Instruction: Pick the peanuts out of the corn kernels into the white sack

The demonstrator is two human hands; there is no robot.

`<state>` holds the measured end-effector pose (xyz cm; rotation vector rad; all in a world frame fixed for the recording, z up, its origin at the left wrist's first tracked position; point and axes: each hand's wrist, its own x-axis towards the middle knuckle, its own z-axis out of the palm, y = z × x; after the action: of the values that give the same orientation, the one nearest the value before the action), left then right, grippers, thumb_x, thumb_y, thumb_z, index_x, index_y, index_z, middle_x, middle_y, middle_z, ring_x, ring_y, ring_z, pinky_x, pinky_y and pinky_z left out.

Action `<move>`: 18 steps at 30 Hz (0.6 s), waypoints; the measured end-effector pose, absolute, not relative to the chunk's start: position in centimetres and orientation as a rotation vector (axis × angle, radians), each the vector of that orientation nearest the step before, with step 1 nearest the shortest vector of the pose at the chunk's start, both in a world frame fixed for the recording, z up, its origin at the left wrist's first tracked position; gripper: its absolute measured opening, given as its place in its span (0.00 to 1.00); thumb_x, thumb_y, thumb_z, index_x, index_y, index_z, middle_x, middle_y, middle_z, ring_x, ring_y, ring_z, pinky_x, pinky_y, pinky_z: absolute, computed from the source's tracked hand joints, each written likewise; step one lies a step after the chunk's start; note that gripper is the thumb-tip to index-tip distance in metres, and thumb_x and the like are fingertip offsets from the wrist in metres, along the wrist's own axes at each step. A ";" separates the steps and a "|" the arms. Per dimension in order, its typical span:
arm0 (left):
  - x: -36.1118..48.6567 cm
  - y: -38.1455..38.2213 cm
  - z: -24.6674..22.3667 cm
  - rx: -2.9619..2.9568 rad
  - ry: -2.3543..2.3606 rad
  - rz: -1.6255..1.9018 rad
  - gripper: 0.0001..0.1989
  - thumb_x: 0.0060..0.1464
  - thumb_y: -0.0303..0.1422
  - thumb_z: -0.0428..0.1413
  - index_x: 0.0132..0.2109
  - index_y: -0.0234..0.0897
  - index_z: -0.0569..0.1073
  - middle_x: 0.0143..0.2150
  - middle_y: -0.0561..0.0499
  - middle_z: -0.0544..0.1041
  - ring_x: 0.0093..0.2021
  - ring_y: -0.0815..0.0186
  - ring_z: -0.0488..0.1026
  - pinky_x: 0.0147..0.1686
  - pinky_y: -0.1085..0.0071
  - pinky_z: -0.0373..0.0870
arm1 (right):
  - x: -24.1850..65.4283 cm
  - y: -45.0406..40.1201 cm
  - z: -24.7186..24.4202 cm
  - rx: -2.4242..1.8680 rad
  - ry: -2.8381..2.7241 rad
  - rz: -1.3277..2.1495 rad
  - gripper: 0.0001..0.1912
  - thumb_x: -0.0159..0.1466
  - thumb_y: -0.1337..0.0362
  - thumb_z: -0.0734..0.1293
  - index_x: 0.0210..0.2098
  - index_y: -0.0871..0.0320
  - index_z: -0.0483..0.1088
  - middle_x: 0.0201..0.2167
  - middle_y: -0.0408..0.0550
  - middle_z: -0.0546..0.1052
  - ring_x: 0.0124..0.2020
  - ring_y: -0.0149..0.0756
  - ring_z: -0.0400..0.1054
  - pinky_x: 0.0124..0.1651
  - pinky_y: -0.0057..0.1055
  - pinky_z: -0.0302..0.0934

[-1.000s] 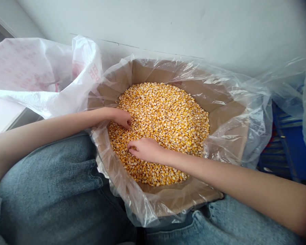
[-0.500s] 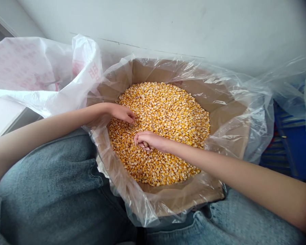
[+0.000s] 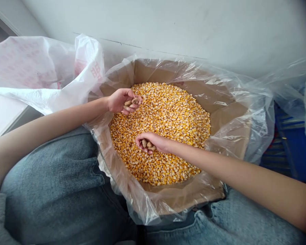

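Yellow and whitish corn kernels (image 3: 168,112) fill a cardboard box (image 3: 226,126) lined with a clear plastic bag (image 3: 140,200). Over the left part of the heap, my left hand (image 3: 120,99) is turned palm up, its curled fingers cupping unshelled peanuts (image 3: 128,103). Lower and nearer the heap's middle is my right hand (image 3: 153,137), fingers curled round several more unshelled peanuts (image 3: 149,145) that show at its open side. Part of each handful is hidden by the fingers.
A white woven sack with red print (image 3: 48,68) lies to the left of the box. Behind stands a pale wall (image 3: 168,27). Blue crates (image 3: 293,143) are at the right under clear plastic. Legs in jeans (image 3: 51,183) flank the box.
My left hand has risen from the corn and turned palm up, showing peanuts. My right hand has rolled slightly, so the peanuts in it show more plainly.
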<state>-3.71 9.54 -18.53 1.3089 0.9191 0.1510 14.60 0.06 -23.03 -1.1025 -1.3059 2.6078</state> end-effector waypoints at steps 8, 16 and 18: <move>-3.1 9.2 -18.7 1.090 0.900 0.246 0.14 0.49 0.41 0.45 0.23 0.36 0.59 0.18 0.54 0.54 0.16 0.75 0.51 0.12 0.78 0.45 | 14.3 -0.3 -23.1 -1.221 -1.677 2.402 0.22 0.53 0.48 0.60 0.16 0.60 0.54 0.11 0.36 0.56 0.12 0.21 0.50 0.14 0.20 0.44; -3.1 8.8 -19.0 1.252 0.895 0.017 0.14 0.48 0.40 0.49 0.23 0.35 0.60 0.17 0.56 0.53 0.14 0.77 0.47 0.11 0.77 0.40 | 14.3 -0.5 -23.7 -1.251 -1.887 2.201 0.23 0.56 0.47 0.56 0.16 0.60 0.57 0.10 0.36 0.56 0.11 0.21 0.49 0.14 0.21 0.45; -3.3 9.0 -19.3 1.393 0.930 0.026 0.12 0.48 0.40 0.49 0.27 0.35 0.63 0.19 0.55 0.58 0.15 0.77 0.50 0.13 0.77 0.43 | 14.3 -0.4 -23.7 -1.245 -1.879 2.193 0.21 0.57 0.49 0.56 0.19 0.61 0.60 0.12 0.36 0.57 0.11 0.21 0.49 0.14 0.21 0.45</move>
<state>-3.26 9.01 -19.26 1.3929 0.9301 0.0258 14.30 -0.42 -23.67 -1.2452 -1.8794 2.1927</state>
